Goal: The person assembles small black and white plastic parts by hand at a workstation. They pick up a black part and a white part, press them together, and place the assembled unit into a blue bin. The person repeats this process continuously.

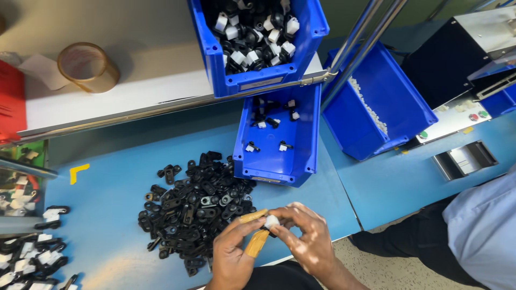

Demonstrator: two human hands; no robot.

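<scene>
1. While pinched between both sets of fingertips at lower centre of the frame, small white plastic piece (272, 220) held over the near table edge, with a bit of black part showing under it.
2. Left hand (232, 252) curled, thumb and forefinger capped with tan finger cots (257, 243), tips closed on the white piece from the left.
3. Right hand (306, 236) bent over from the right, fingers nipped onto the same piece; palm hidden, wrist cut off by the bottom edge.
4. Just left of and above the hands, loose heap of black plastic clips (196, 207) on the blue table (107, 204), nearly touching the left fingers; bare blue surface to the left of the heap and to the right of the hands.
5. Directly above the heap, low blue bin (301, 156) with a few black-and-white assembled parts; front lip near the heap's upper right.
6. Top centre, second blue bin (215, 59) full of such parts, perched on a shelf rail (161, 107); top cut off.
7. Right of centre, tilted blue bin (398, 113) of small white pieces, contents partly hidden by two slanting metal rods (360, 37).
8. Lower left corner, more assembled parts (32, 258), cut off by the frame.
9. Upper left, roll of brown tape (88, 67) on the shelf.
10. Right edge, another person's light blue sleeve (484, 231), cropped.
</scene>
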